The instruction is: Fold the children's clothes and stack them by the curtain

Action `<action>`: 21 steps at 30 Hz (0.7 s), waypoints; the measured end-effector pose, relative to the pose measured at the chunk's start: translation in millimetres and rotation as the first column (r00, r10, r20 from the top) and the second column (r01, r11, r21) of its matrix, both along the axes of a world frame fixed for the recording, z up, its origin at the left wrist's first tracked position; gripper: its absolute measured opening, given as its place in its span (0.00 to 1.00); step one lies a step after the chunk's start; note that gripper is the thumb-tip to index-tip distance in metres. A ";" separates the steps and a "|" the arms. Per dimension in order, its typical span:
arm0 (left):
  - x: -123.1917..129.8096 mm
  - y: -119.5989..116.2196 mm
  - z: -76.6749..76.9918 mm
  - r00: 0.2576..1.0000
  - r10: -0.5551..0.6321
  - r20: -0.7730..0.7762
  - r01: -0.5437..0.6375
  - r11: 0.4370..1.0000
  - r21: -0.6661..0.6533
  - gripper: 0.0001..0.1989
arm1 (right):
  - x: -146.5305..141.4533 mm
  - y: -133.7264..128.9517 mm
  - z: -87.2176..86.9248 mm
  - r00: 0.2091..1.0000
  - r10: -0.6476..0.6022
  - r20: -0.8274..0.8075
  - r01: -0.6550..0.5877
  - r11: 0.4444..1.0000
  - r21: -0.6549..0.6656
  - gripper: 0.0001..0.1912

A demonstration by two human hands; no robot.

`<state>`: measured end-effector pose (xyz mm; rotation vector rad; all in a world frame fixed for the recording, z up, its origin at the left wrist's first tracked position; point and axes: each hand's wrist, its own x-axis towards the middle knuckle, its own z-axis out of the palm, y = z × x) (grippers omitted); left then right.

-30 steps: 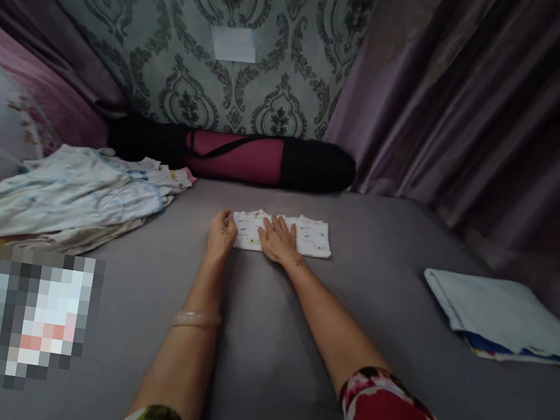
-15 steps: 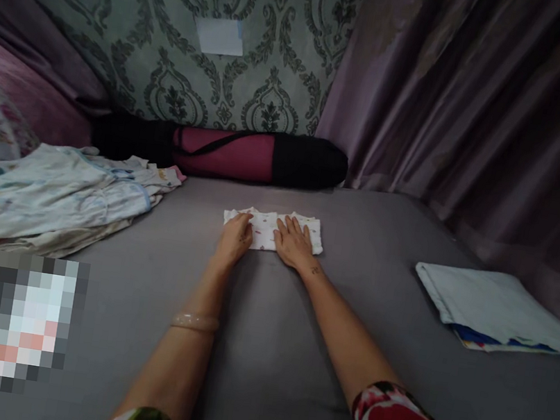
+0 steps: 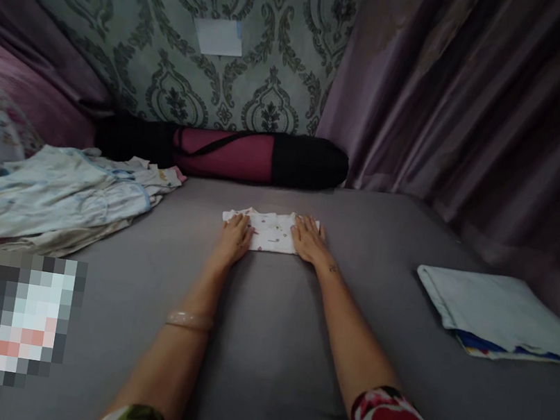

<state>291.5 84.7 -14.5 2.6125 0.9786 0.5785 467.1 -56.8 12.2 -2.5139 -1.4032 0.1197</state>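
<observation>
A white cloth (image 3: 274,232) with small printed figures lies folded into a flat strip on the grey bed sheet (image 3: 270,349). It looks like a small garment, though its exact kind is hidden by the folds. On its left end rests my left hand (image 3: 236,237), fingers laid over the fabric. My right hand (image 3: 309,240) lies flat across the right end, fingers stretched forward. Neither hand grips the cloth; both press on it from above.
Loose light-coloured baby clothes (image 3: 67,185) are heaped at the left. A folded pale cloth (image 3: 501,310) lies at the right, with blue fabric beneath. Along the wall stretches a black and maroon long bag (image 3: 235,154). Purple curtains (image 3: 408,89) hang at the right. A blurred patch covers the lower left.
My right hand has slid to the right, onto the cloth's right end, baring more of its middle. My left hand has barely moved, its fingers now lying flatter.
</observation>
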 end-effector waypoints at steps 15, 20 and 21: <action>11.6 19.0 22.2 0.950 0.041 -0.310 -0.020 0.997 0.071 0.18 | 24.3 7.9 -17.6 1.000 0.021 0.001 -0.021 0.996 0.090 0.23; 34.1 57.5 45.2 0.895 0.026 -0.446 -0.035 0.999 -0.011 0.16 | 40.4 11.8 -26.5 0.999 0.033 0.011 -0.034 0.989 0.145 0.24; 39.5 64.0 49.0 0.882 0.030 -0.470 -0.047 0.999 -0.025 0.18 | 42.5 12.8 -28.2 1.000 0.026 0.016 -0.028 0.988 0.152 0.24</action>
